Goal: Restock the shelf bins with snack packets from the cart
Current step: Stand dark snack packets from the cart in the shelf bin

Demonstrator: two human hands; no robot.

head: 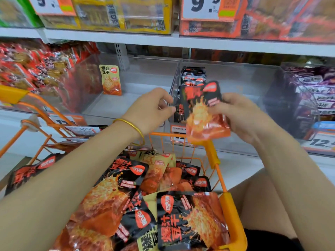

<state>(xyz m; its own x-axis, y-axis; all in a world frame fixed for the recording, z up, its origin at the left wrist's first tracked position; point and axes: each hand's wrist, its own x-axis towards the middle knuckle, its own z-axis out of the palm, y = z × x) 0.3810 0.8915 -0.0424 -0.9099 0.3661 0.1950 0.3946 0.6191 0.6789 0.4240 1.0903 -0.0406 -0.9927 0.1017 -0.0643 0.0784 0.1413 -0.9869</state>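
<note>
right hand [241,116] grips black-orange glossy snack packet [204,113]

Middle bin [132,102]: I see bare floor; one yellow packet [110,79] stands at the back left.
Right bin [244,82]: black packets [193,77] crowd its left side; the right side is free.
Bin mouth: the held packet [204,113] in my right hand [248,116] hangs across it.
Overhead: the shelf edge [199,45] caps my reach.
Below: the cart rim [214,156] stands before the bins.

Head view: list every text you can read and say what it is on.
"爆汁豆干": yellow packet standing in a bin.
"爆汁豆干": black packet in the cart.
"9.9": upper tag, partly cut off.
"12.": lower right tag, rest cut off.
Too blurred to read: held packet, purple packets, red logos, small print.
</note>
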